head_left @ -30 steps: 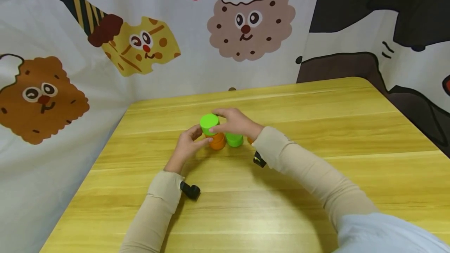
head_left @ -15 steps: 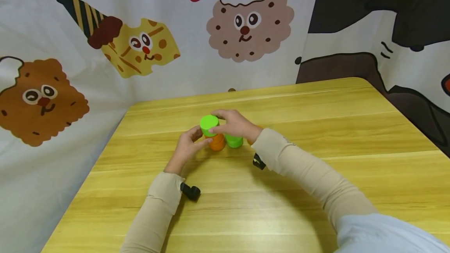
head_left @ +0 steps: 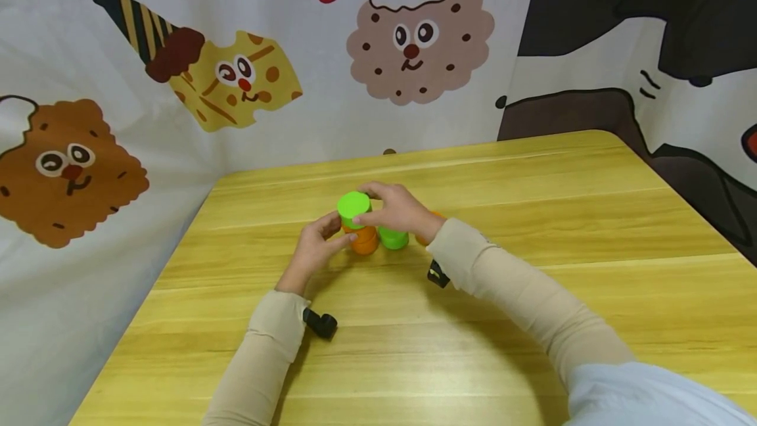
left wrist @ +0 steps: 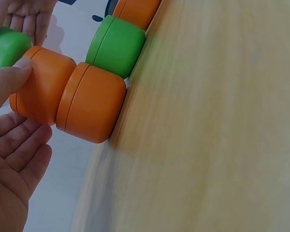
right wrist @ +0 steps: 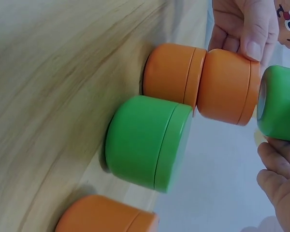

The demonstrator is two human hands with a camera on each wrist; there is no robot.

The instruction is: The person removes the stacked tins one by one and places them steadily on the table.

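Grn jar (head_left: 353, 204) nudged R, R hand (head_left: 395, 208) holding, L hand (head_left: 315, 245) gripping orng jar (right wrist: 226, 87) below, 2nd grn jar (right wrist: 144, 137) nearby.

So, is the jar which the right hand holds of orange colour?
No, the right hand holds a green jar, over the upper orange jar of the stack.

Green jars (right wrist: 147, 140) & orange jars (right wrist: 227, 87) look smooth plastic w/ sheen, tabletop (head_left: 384, 327) glossy wood, backdrop (head_left: 322, 97) cloth
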